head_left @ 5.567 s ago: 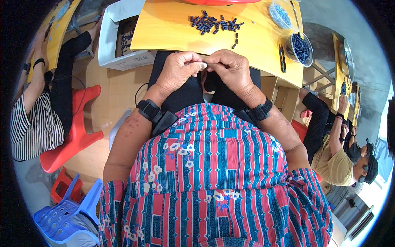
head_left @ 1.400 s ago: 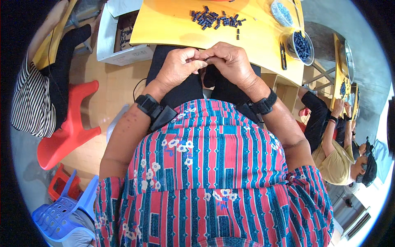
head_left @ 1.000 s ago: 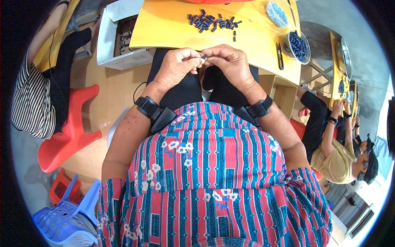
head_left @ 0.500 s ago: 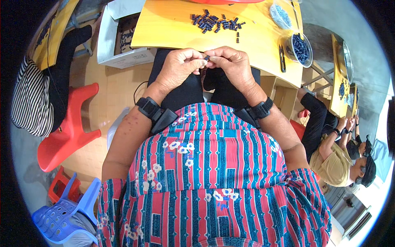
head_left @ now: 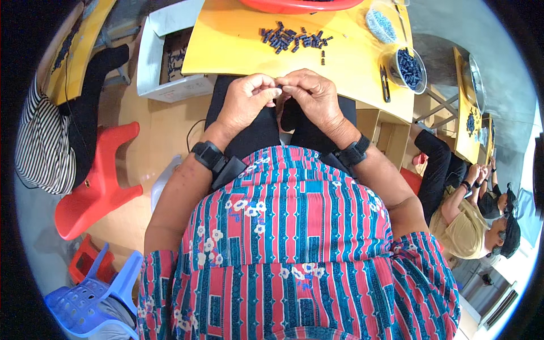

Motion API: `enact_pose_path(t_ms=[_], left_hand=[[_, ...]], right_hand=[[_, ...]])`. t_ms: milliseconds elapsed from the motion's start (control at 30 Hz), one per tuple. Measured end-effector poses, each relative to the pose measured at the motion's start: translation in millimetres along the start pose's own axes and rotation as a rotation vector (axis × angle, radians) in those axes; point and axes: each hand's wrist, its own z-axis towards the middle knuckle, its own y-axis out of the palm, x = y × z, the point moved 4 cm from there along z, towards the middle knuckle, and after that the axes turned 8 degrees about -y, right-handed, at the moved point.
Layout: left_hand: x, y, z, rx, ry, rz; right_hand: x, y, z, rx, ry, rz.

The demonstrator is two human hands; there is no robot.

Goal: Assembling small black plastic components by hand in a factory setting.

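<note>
The left hand (head_left: 246,102) and right hand (head_left: 311,97) meet fingertip to fingertip just off the near edge of the yellow table (head_left: 238,51), pinched together on something too small to make out. Above them, near the far edge, lies a heap of small dark parts (head_left: 292,39). A clear bowl (head_left: 409,68) of the same parts sits at the right edge, a dark tool (head_left: 384,84) beside it.

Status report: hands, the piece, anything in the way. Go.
Left hand and right hand fingertips pinched together over lap. Tiny piece between them, too small to identify. Pile of dark parts on yellow table, untouched. Nothing obstructing.
</note>
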Motion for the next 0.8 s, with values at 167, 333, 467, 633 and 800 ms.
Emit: enact_pose_path(t_ms=[167, 333, 467, 633, 800], left_hand=[[12.3, 3.4, -1.1, 0.037, -0.032, 0.056], [29.8, 9.6, 14.6, 0.012, 0.108, 0.193], [39.3, 19.0, 30.9, 0.010, 0.151, 0.283], [46.2, 18.7, 39.4, 0.185, 0.356, 0.564], [43.4, 25.0, 29.7, 0.245, 0.435, 0.714]], right_hand=[[-7.6, -7.8, 4.7, 0.018, -0.025, -0.050], [-13.5, -18.8, 13.0, 0.039, -0.007, -0.044], [5.9, -30.2, 11.8, 0.124, 0.133, 0.083], [14.8, -36.5, 10.2, 0.229, 0.514, 0.380], [18.0, -36.7, 3.9, 0.128, 0.605, 0.361]])
